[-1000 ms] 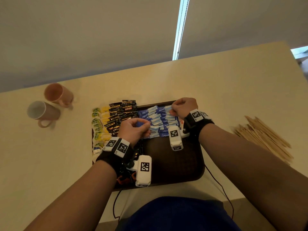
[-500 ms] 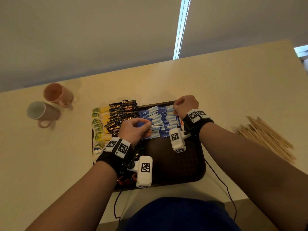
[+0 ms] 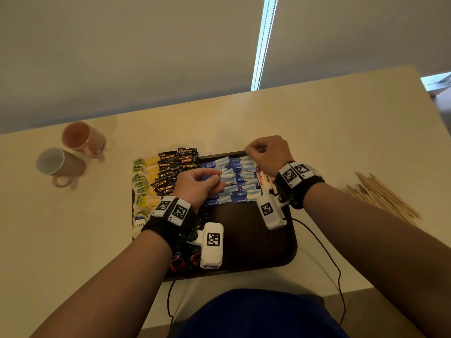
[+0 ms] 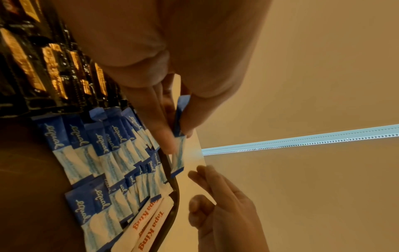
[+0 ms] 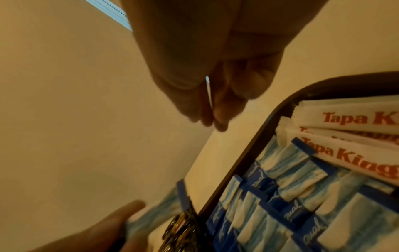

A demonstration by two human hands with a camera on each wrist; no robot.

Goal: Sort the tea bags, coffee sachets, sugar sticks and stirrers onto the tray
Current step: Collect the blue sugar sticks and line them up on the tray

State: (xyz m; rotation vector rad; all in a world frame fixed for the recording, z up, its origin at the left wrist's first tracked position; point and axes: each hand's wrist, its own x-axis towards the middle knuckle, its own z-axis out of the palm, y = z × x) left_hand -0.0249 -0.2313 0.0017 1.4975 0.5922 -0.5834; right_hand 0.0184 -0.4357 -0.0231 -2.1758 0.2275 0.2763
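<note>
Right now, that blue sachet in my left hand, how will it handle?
The blue sachet looks thin and flat, so it is probably light and bendy. The left hand pinches it by one end, so its free end may droop.

A dark brown tray [image 3: 246,240] with raised rim lies flat on the tabletop [image 3: 317,132]. Across its far half, sorted in bands: yellow-green tea bags [image 3: 141,184] at the left edge, black-and-gold coffee sachets [image 3: 175,167] beside them, then overlapping blue-and-white sugar sticks [image 3: 240,189], and a few white sticks with red lettering [image 3: 261,179] at the right. One blue sugar stick [image 4: 178,145] is pinched in the left hand [image 3: 197,186]. Wooden stirrers [image 3: 383,196] lie in a loose pile on the tabletop, well right of the tray.
</note>
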